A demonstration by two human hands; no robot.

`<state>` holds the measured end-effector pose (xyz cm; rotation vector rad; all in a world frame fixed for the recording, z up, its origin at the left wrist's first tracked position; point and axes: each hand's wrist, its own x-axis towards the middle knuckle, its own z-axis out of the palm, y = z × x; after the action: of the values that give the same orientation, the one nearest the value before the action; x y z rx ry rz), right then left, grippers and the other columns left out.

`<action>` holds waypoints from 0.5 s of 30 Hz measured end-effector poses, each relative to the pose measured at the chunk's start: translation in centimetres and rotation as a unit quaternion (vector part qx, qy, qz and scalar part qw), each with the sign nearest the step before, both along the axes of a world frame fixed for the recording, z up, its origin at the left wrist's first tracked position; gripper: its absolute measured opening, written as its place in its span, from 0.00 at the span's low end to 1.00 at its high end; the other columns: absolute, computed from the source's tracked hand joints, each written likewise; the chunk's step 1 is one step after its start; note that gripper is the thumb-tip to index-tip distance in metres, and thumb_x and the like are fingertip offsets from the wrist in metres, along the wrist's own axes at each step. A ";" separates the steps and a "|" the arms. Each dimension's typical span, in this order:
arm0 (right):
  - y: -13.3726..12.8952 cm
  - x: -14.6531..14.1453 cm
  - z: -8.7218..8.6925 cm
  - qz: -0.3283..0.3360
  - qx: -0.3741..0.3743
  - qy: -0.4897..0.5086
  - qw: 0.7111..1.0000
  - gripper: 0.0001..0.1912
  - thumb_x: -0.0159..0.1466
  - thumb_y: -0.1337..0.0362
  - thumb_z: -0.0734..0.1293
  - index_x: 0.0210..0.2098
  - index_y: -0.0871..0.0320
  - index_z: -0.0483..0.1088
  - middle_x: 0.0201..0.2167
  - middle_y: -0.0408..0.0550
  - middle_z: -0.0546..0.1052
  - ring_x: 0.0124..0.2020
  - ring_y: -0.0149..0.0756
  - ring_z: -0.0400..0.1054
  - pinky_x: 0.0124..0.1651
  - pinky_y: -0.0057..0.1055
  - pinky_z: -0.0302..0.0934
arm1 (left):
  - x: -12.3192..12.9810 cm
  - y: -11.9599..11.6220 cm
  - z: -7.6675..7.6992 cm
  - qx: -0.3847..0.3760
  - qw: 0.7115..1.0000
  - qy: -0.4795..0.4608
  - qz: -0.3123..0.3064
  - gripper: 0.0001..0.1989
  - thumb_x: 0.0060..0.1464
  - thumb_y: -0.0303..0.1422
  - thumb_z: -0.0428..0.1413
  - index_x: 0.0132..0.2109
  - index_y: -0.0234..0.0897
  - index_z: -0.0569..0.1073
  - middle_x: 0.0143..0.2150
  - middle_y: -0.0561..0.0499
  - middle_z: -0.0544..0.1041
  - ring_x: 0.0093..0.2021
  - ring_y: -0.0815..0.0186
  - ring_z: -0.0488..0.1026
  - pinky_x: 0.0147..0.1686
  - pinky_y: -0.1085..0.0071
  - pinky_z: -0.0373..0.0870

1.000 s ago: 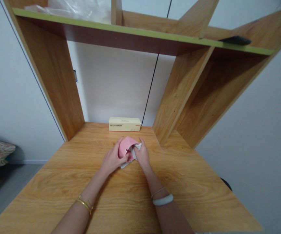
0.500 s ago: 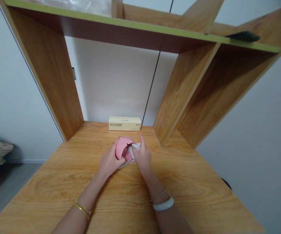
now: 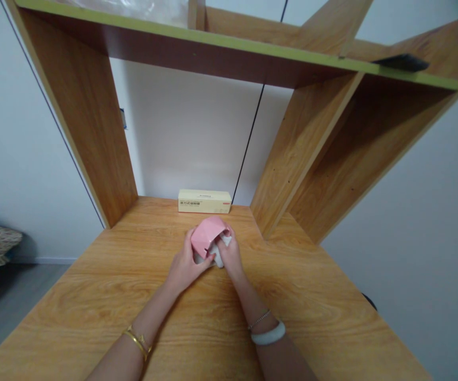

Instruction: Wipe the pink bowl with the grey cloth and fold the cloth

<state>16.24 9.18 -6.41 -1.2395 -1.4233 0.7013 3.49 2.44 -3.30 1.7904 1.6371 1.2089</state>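
A pink faceted container (image 3: 208,233), tilted with its opening toward me and to the right, is gripped on its left side by my left hand (image 3: 186,265). My right hand (image 3: 230,254) is closed on a whitish cloth (image 3: 216,255) at the container's opening, with its fingertips partly inside. Part of the cloth also shows below the container, near my left thumb. A small dark notch is visible on the container's lower rim.
A cream box (image 3: 204,202) with printed lettering lies at the back of the wooden desk (image 3: 197,323). Upright wooden panels flank it, and a shelf (image 3: 213,58) spans above. A dark flat object (image 3: 403,62) rests on the shelf at right.
The pink container has turned, so its opening faces lower right and more outer surface shows. My right hand has moved slightly up, its index finger now lowered against the container's edge.
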 end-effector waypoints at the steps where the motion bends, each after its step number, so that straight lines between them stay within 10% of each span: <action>1: -0.1 0.0 0.2 -0.008 -0.005 -0.019 1.000 0.29 0.55 0.59 0.61 0.56 0.59 0.54 0.47 0.54 0.70 0.44 0.38 0.66 0.44 0.32 0.59 | 0.0 0.1 -0.1 0.005 1.000 0.000 0.009 0.40 0.45 0.42 0.55 0.61 0.36 0.45 0.51 0.42 0.68 0.43 0.60 0.70 0.40 0.67 0.66; 9: -1.6 0.8 2.4 -0.085 -0.026 -0.224 0.971 0.32 0.55 0.57 0.63 0.57 0.55 0.54 0.30 0.48 0.74 0.29 0.39 0.68 0.33 0.30 0.58 | -0.8 -0.3 0.8 -0.059 0.993 0.081 0.061 0.37 0.44 0.36 0.54 0.60 0.37 0.50 0.38 0.46 0.74 0.34 0.59 0.72 0.34 0.67 0.67; 15: -0.2 0.9 0.6 -0.034 -0.027 -0.144 0.989 0.29 0.55 0.60 0.62 0.56 0.58 0.56 0.42 0.53 0.73 0.39 0.40 0.68 0.41 0.32 0.60 | -0.6 0.0 0.1 -0.026 0.999 -0.004 0.034 0.39 0.47 0.42 0.53 0.62 0.36 0.46 0.42 0.45 0.73 0.37 0.61 0.72 0.37 0.67 0.68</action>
<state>17.13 8.93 -5.85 -1.4701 -1.5969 0.5322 2.88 2.43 -3.25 1.7081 1.7227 1.1894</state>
